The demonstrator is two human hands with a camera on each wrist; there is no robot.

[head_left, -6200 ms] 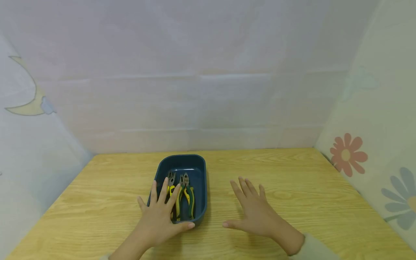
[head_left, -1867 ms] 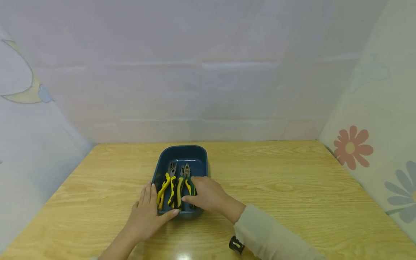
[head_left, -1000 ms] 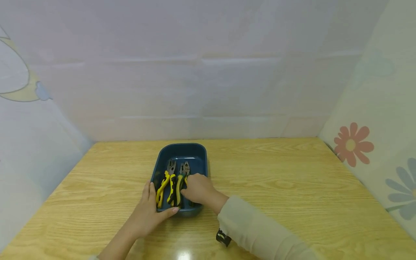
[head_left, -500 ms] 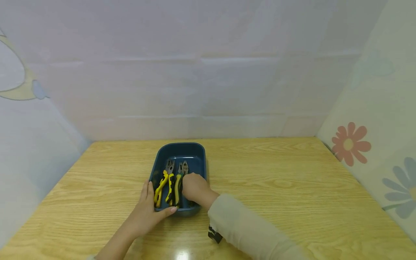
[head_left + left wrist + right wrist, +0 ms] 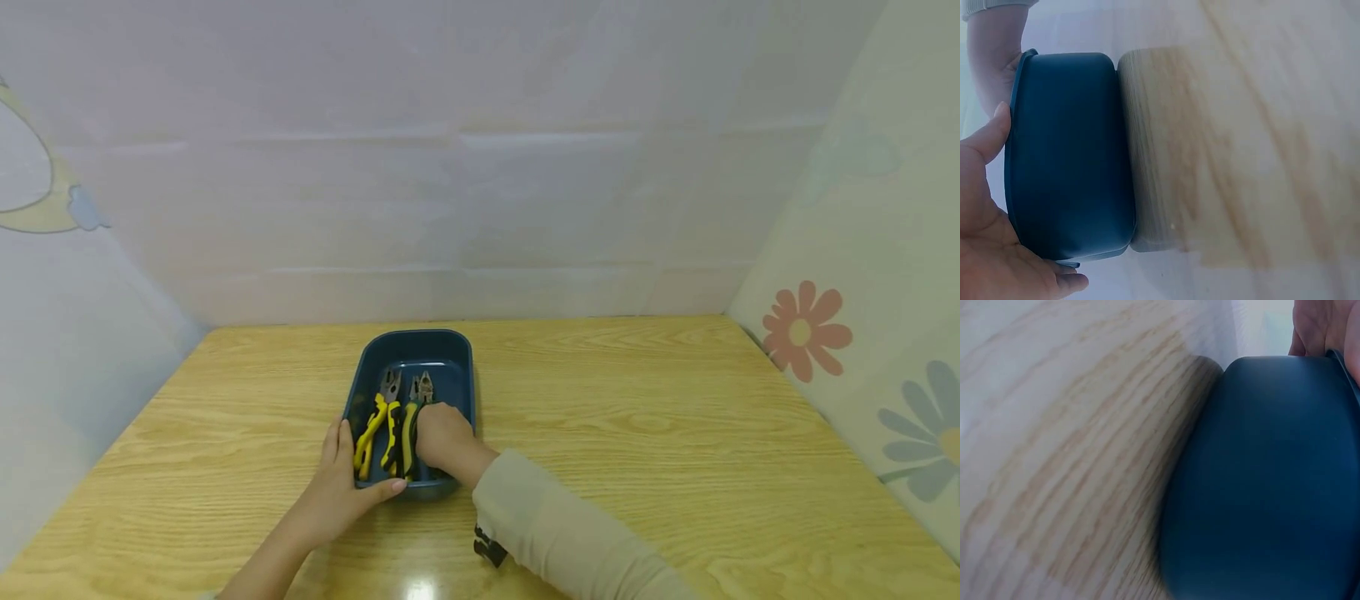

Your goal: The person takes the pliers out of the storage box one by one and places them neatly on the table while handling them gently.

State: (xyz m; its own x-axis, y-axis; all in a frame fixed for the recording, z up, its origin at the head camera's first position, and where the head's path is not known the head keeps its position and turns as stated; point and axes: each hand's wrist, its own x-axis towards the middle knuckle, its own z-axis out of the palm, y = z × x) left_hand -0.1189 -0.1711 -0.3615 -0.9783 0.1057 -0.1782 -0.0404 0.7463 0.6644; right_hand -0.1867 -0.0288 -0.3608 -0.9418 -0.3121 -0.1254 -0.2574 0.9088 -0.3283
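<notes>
A dark blue bin (image 5: 472,375) stands on the table holding pliers. My left hand (image 5: 337,500) grips its near left corner, thumb on the near rim and fingers along the left side; the left wrist view shows this hand (image 5: 985,231) against the bin (image 5: 1072,156). Inside, yellow-and-black pliers (image 5: 393,429) lie on the left, with green-and-yellow pliers (image 5: 409,433) beside them. My right hand (image 5: 447,437) reaches into the right part, over handles it covers; its fingertips are hidden. In the right wrist view, the bin's outer wall (image 5: 1266,481) hides that hand.
The wooden table (image 5: 637,433) extends on both sides of the bin. A pale cloth wall (image 5: 465,208) stands at its back edge, with printed cloth at either side. A black object (image 5: 489,547) shows beneath the right sleeve (image 5: 555,525).
Since the oldest frame, my left hand has taken hold of the bin's corner and my right hand has moved left into the bin. Over the last half second both hands look nearly still.
</notes>
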